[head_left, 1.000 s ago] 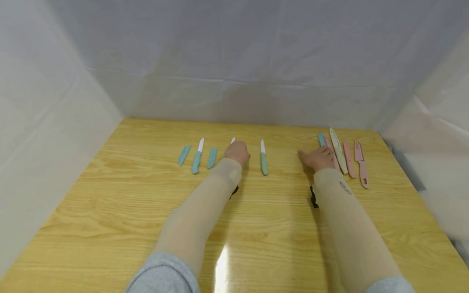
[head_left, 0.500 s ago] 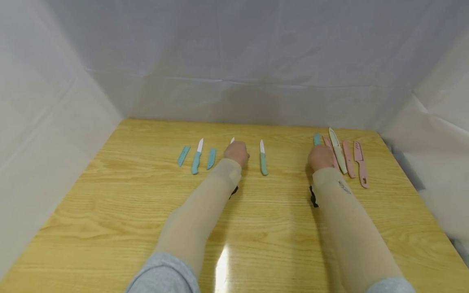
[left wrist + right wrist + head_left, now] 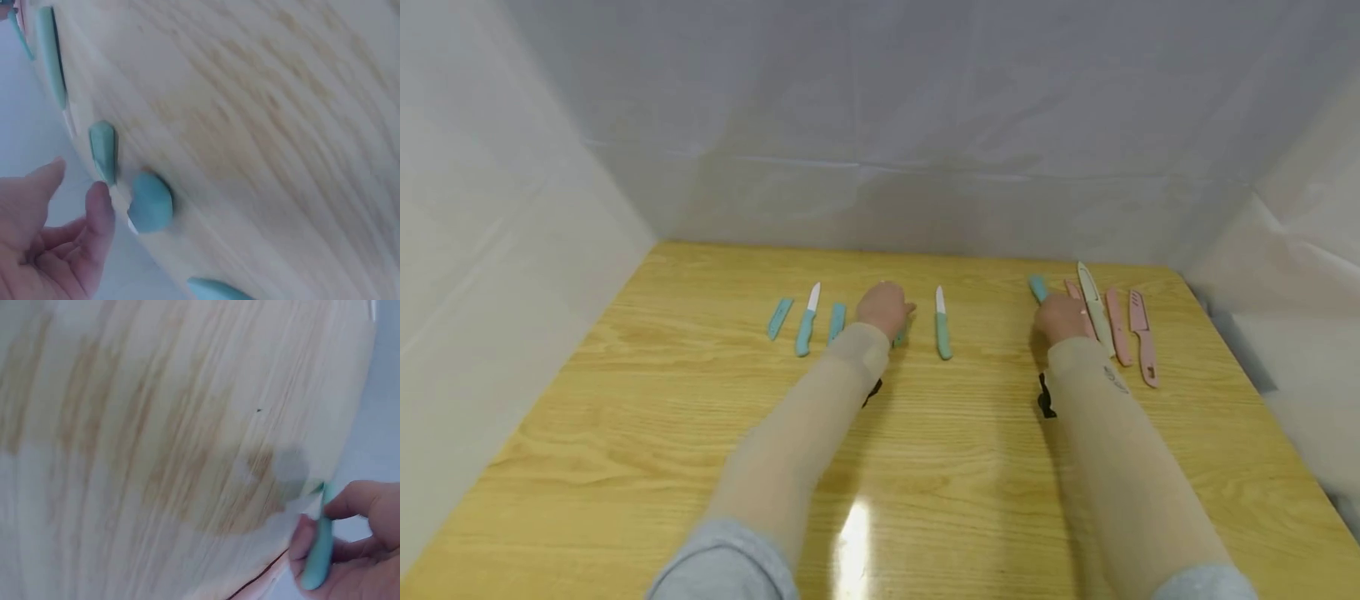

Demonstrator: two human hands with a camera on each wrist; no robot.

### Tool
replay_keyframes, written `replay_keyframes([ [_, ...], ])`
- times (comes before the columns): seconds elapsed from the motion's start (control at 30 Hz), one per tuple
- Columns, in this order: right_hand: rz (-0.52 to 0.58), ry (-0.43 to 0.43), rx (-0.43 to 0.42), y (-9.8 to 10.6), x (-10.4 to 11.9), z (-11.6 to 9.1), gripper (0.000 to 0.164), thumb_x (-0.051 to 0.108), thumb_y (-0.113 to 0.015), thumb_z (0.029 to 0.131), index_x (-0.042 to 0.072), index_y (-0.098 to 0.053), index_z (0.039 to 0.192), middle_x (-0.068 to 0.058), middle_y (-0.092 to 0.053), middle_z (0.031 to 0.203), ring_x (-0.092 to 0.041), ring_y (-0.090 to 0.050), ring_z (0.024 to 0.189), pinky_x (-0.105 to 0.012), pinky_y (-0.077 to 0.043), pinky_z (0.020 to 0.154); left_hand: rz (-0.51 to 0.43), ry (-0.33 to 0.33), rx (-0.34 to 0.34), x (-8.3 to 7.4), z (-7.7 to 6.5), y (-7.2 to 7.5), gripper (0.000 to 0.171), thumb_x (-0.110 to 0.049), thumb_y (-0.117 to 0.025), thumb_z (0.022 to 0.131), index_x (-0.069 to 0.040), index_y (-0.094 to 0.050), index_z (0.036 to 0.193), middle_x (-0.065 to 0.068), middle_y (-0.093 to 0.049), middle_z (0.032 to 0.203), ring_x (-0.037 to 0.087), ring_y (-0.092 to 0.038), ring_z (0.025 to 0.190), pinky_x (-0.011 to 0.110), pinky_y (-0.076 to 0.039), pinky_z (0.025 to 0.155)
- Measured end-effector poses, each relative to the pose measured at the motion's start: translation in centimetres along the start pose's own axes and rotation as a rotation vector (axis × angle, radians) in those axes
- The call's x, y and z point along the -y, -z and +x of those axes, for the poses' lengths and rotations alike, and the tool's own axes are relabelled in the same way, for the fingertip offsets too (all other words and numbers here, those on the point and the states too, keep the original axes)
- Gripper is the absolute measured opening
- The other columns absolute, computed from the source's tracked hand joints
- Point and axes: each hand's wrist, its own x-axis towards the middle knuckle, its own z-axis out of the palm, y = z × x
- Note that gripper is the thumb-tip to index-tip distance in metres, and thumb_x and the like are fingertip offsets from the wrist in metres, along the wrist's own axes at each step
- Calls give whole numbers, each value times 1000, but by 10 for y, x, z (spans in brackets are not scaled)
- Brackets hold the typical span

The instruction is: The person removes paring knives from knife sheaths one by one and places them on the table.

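My left hand (image 3: 883, 308) hovers over a knife with a teal handle (image 3: 152, 203), its thumb and index finger apart and nothing between them. In the left wrist view a green blade cover (image 3: 103, 147) lies beside that handle. My right hand (image 3: 1062, 318) grips a slim teal piece (image 3: 319, 553), seemingly a sheathed knife, between thumb and fingers. Its far end points toward the back wall, and my palm hides part of it. Between the hands lies a green-handled knife (image 3: 942, 329) with a bare white blade.
To the left lie a blue-handled knife (image 3: 805, 327) and two blue covers, one of them this cover (image 3: 779, 318). Right of my right hand lie a cream sheathed knife (image 3: 1097, 312), a pink piece (image 3: 1117, 329) and a pink sheathed knife (image 3: 1142, 342). White sheeting (image 3: 925, 200) encloses the wooden table.
My left hand has loosened from a fist over the knife, its thumb now spread. My right hand has closed on the teal piece, whose far end has swung left, away from the pink one.
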Motion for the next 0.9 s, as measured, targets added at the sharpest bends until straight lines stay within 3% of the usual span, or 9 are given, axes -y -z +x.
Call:
replay_keyframes([
  [0.1, 100, 50, -43, 2, 4, -2, 40, 11, -36, 101, -23, -56, 108, -38, -59, 103, -40, -58, 86, -45, -47, 78, 2, -69, -55, 11, 9, -5, 54, -43, -49, 100, 4, -60, 123, 19, -67, 118, 22, -71, 88, 30, -58, 70],
  [0.17, 146, 93, -77, 2, 9, -4, 39, 12, -39, 102, -23, -55, 109, -36, -59, 101, -39, -57, 82, -44, -47, 71, 16, -102, -90, 17, 9, -5, 63, -47, -48, 99, 5, -48, 136, 22, -58, 131, 28, -67, 103, 35, -58, 79],
  [0.27, 187, 133, -99, 0, 18, -7, 37, 13, -41, 103, -20, -56, 113, -34, -60, 102, -37, -58, 84, -44, -48, 73, 25, -128, -95, 22, 5, 0, 71, -51, -46, 99, 2, -36, 146, 22, -44, 146, 34, -50, 128, 41, -50, 97],
  [0.37, 216, 176, -114, -3, 30, -9, 38, 17, -46, 103, -16, -55, 119, -31, -61, 109, -35, -58, 91, -45, -48, 80, 32, -152, -86, 23, -3, 7, 77, -52, -46, 99, 0, -23, 152, 19, -33, 153, 36, -33, 140, 44, -40, 108],
  [0.47, 238, 238, -109, -7, 42, -12, 37, 20, -50, 102, -12, -57, 118, -27, -62, 109, -32, -58, 90, -43, -48, 78, 26, -192, -81, 26, -6, 10, 83, -52, -48, 98, 0, -15, 153, 18, -25, 157, 35, -26, 144, 44, -33, 114],
  [0.7, 174, 405, -76, -15, 67, -24, 32, 23, -60, 98, -6, -64, 111, -20, -66, 104, -29, -61, 89, -42, -50, 79, -18, -309, -98, 31, -20, 13, 94, -55, -50, 95, 0, -2, 154, 18, -6, 162, 34, -4, 150, 46, -9, 121],
  [0.9, 204, 515, -57, -18, 70, -40, 29, 21, -62, 96, -5, -66, 109, -19, -66, 105, -30, -63, 93, -43, -52, 81, 37, -406, -48, 22, -33, 10, 96, -58, -49, 94, -3, 2, 154, 13, 2, 163, 31, 5, 150, 52, -6, 120],
])
